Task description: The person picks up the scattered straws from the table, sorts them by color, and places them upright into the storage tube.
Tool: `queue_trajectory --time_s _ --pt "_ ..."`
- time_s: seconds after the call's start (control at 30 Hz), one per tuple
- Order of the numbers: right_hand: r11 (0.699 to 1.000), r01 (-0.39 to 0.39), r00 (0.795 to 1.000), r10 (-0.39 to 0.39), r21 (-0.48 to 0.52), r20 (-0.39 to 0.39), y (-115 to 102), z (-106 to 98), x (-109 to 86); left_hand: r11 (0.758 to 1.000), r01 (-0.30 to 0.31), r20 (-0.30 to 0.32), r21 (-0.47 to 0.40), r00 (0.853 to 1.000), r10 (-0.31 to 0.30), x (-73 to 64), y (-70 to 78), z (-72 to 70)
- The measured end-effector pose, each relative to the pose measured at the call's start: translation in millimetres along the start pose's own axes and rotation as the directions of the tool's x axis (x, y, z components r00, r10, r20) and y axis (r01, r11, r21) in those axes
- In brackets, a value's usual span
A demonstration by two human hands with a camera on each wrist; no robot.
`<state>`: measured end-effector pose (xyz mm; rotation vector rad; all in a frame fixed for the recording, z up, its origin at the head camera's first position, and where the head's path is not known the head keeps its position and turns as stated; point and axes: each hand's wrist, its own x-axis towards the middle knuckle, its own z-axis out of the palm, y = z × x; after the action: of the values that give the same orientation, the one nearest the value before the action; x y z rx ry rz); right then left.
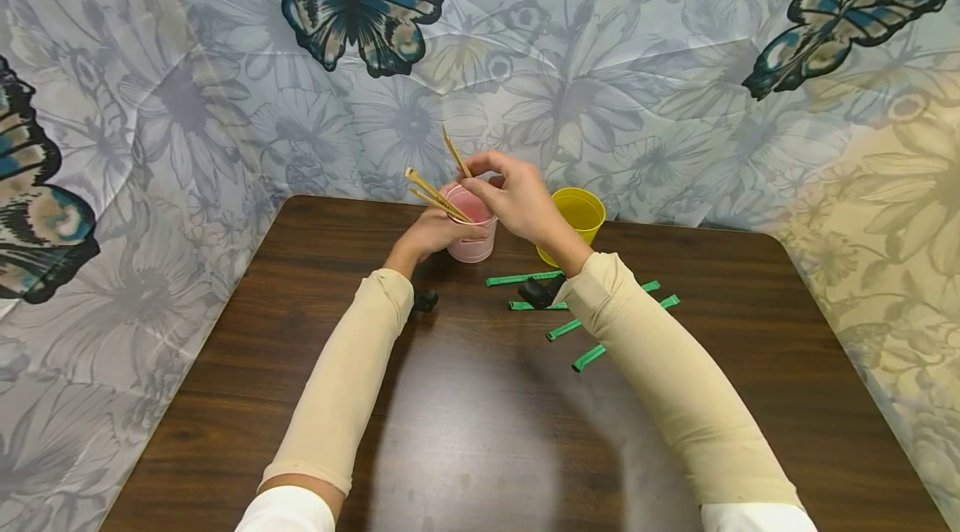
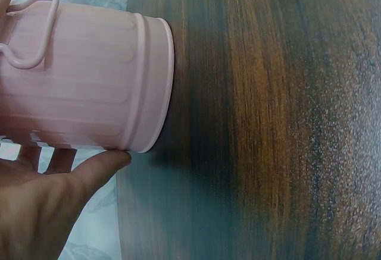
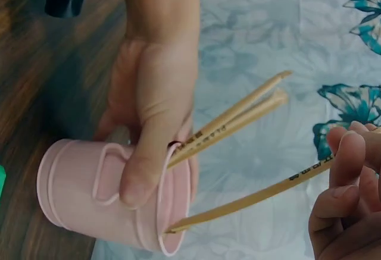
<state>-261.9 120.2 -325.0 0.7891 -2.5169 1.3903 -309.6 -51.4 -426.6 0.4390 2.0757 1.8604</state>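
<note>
My left hand (image 1: 431, 233) grips a small pink bucket (image 1: 474, 247) from its left side, thumb along the wall by the wire handle (image 3: 100, 179). In the left wrist view the bucket's base is by the wooden table. Two yellow stick packets (image 3: 229, 120) lean out over the bucket's rim on the left-hand side. A third yellow stick packet (image 3: 256, 197) is pinched between thumb and fingers of my right hand (image 1: 521, 197), above the bucket. Its lower end reaches the bucket's mouth in the right wrist view.
A yellow bucket (image 1: 581, 211) stands right of the pink one, partly behind my right wrist. Several green stick packets (image 1: 564, 330) lie on the brown table (image 1: 300, 332) under and around the right forearm. Butterfly-patterned cloth (image 1: 420, 115) hangs behind the table's back edge.
</note>
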Motion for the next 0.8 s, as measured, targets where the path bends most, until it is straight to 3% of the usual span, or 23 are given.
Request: queue_trajectory --time_s 0.2,0.43,0.63,0.8 --pt "0.999 0.002 1.0 -0.003 -0.032 -0.021 12.3 7.9 10.5 1.0 -0.023 0.002 0.001 1.0 0.023 0.3 -1.5 -0.1" --pt "0.999 -0.015 0.999 0.014 -0.033 -0.035 28.2 17.2 16.8 1.0 -0.004 0.0 0.007 1.0 0.004 0.8 -0.5 -0.6" --pt "0.988 -0.036 0.998 0.044 -0.15 0.054 42.9 28.3 12.7 0.998 -0.067 0.039 0.005 0.997 0.067 3.6 -1.4 -1.3" --pt "0.984 -0.055 0.992 0.072 -0.167 0.1 50.9 32.1 7.5 0.996 -0.093 0.063 -0.011 0.994 0.094 5.3 -4.4 -1.9"
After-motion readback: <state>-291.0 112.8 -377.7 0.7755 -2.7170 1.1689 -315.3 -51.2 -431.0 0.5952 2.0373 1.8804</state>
